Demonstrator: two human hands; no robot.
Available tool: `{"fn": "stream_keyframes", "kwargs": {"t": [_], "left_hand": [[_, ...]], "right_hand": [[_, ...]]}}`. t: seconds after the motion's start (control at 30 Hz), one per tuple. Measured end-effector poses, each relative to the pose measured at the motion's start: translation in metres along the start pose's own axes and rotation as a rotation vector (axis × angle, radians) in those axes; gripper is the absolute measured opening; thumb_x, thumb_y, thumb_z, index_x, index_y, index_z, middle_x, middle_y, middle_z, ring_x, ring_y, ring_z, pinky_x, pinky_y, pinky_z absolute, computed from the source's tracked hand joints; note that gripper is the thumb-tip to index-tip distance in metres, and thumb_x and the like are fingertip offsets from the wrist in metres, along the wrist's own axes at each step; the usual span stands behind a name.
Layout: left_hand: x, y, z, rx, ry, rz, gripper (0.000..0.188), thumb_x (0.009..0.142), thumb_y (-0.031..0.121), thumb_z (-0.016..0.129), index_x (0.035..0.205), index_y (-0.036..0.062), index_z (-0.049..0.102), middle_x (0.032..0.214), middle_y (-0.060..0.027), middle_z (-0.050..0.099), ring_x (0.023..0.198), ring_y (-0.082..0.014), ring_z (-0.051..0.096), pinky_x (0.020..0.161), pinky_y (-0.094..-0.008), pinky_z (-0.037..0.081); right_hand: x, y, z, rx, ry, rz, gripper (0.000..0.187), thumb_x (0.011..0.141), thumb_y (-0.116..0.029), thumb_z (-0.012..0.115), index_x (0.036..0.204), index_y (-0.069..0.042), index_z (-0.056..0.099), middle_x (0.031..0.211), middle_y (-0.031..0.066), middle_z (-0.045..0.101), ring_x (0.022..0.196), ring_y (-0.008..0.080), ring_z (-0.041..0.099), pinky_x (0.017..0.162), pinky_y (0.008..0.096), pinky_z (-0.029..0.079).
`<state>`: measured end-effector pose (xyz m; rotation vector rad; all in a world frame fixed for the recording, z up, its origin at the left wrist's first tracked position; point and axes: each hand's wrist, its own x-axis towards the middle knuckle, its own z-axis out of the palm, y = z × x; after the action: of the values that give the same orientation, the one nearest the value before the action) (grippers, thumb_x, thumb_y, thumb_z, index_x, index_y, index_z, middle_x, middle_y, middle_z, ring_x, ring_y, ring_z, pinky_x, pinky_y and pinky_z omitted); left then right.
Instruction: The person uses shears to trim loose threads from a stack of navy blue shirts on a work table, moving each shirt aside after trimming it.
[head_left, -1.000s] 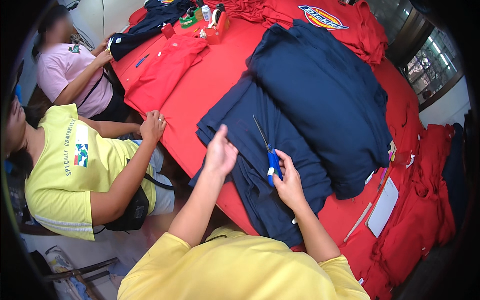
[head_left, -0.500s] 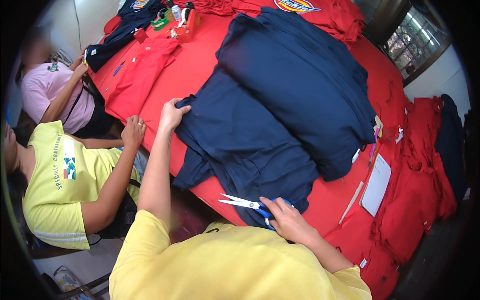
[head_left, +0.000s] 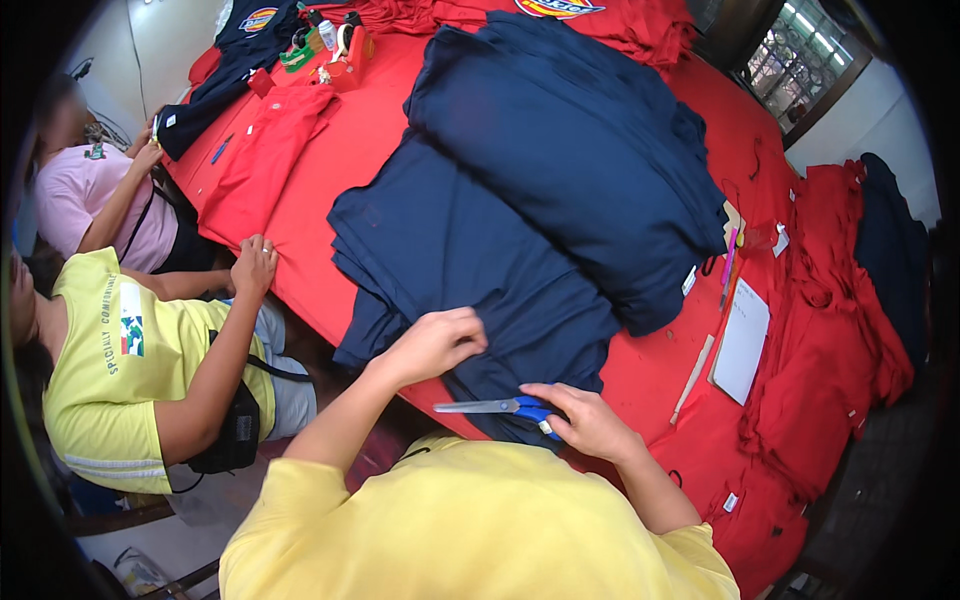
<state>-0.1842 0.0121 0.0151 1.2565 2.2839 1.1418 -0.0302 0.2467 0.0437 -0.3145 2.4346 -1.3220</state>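
A navy shirt (head_left: 410,240) lies spread on the red-covered table before me, beside a thick navy stack of garments (head_left: 560,150). My left hand (head_left: 432,345) is over the shirt's near part, fingers curled in toward the thumb; whether a bit of cloth is between them is hidden. In my right hand (head_left: 588,420) are blue-handled scissors (head_left: 500,405), held over the shirt's near edge. Their blades point left and look closed.
Two people sit along the left side; one person's hand (head_left: 255,265) rests by a folded red garment (head_left: 275,160). A red tape dispenser (head_left: 350,60) stands at the back. On the right are a notepad (head_left: 740,340), a pen (head_left: 730,250) and heaped red garments (head_left: 820,350).
My left hand has let go of the shirt's left corner and moved right and nearer to me. The scissors' blades have closed. The view has shifted slightly.
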Motion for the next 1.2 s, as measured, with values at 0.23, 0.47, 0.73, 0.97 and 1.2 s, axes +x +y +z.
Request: {"fn": "stream_keyframes", "kwargs": {"t": [0.23,0.47,0.73,0.97,1.2], "left_hand": [[-0.144,-0.006,-0.024,0.1,-0.555,-0.532,0.011,0.074,0.014,0.069,0.081,0.0055,0.07,0.083,-0.0124,0.069,0.079,-0.0267,0.067,0.072,-0.0377,0.052],[-0.284,-0.054,0.031,0.549,-0.73,-1.087,0.027,0.071,0.03,0.077,0.091,0.0122,0.073,0.099,-0.0093,0.07,0.095,-0.0279,0.066,0.084,-0.0397,0.052],[-0.192,0.008,0.035,-0.058,0.105,-0.681,0.025,0.083,0.019,0.069,0.099,-0.0005,0.066,0.088,-0.0118,0.064,0.076,-0.0195,0.064,0.07,-0.032,0.051],[-0.06,0.022,0.037,0.131,0.562,-0.448,0.015,0.086,0.013,0.067,0.086,-0.0004,0.062,0.072,-0.0077,0.056,0.062,-0.0165,0.055,0.058,-0.0287,0.044],[-0.021,0.026,0.007,0.34,0.512,-0.394,0.031,0.09,0.022,0.061,0.072,-0.0003,0.051,0.062,-0.0163,0.047,0.054,-0.0321,0.048,0.053,-0.0397,0.039]], "right_hand": [[0.046,-0.005,-0.023,-0.047,-0.032,-0.239,0.039,0.077,-0.003,0.059,0.116,-0.004,0.056,0.105,0.0183,0.065,0.096,0.0343,0.064,0.083,0.0394,0.051],[0.122,-0.018,-0.18,0.727,0.927,-0.556,0.034,0.086,-0.001,0.056,0.12,-0.003,0.055,0.103,0.0085,0.061,0.085,0.0134,0.059,0.074,0.0245,0.048],[0.036,0.183,-0.191,0.144,1.289,0.05,0.042,0.085,0.008,0.053,0.125,0.002,0.045,0.083,0.0059,0.062,0.065,0.0062,0.053,0.056,0.0193,0.039],[-0.006,0.126,-0.18,0.152,1.404,-0.138,0.047,0.09,0.005,0.05,0.135,0.003,0.036,0.098,0.0119,0.06,0.085,0.0135,0.06,0.072,0.0244,0.048],[-0.042,0.035,-0.071,0.419,0.894,-0.128,0.051,0.088,0.004,0.049,0.138,0.001,0.037,0.106,0.0125,0.056,0.088,0.0181,0.063,0.079,0.0303,0.053]]}}
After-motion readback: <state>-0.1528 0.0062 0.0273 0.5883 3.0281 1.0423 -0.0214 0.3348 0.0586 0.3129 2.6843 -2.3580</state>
